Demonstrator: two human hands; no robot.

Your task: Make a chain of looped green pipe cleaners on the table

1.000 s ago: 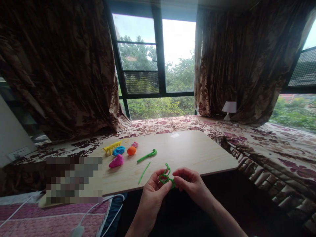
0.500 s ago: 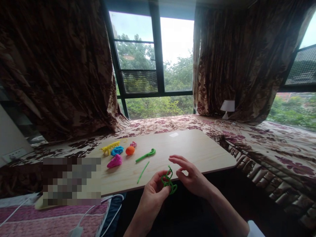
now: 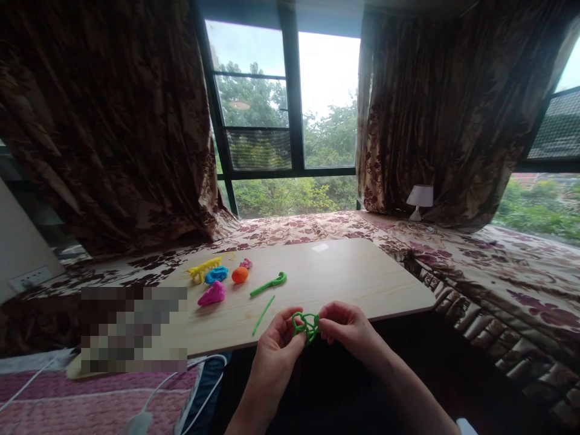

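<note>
Just over the table's near edge, my left hand (image 3: 281, 341) pinches a green figure of looped clay strands (image 3: 306, 326) between thumb and fingers. My right hand (image 3: 347, 323) grips the right side of the same figure with thumb and forefinger. Close by on the table lie a thin green clay strip (image 3: 263, 315) and a thicker green piece with a curled end (image 3: 269, 284). Farther left sit a magenta lump (image 3: 212, 293), an orange ball (image 3: 240, 275), a blue clump (image 3: 216, 275), a small pink piece (image 3: 246, 263) and a yellow animal-like figure (image 3: 205, 269).
The light wooden table (image 3: 344, 278) ends just beyond my hands. A pixelated patch (image 3: 133, 329) covers its left part. White cables (image 3: 170, 380) lie over the pink cover at lower left. A small lamp (image 3: 420, 197) stands on the flowered cloth by the curtains.
My right hand has come in from the right and closed on the green looped figure. The figure has turned and spread wider between my hands. The pieces on the table stay put.
</note>
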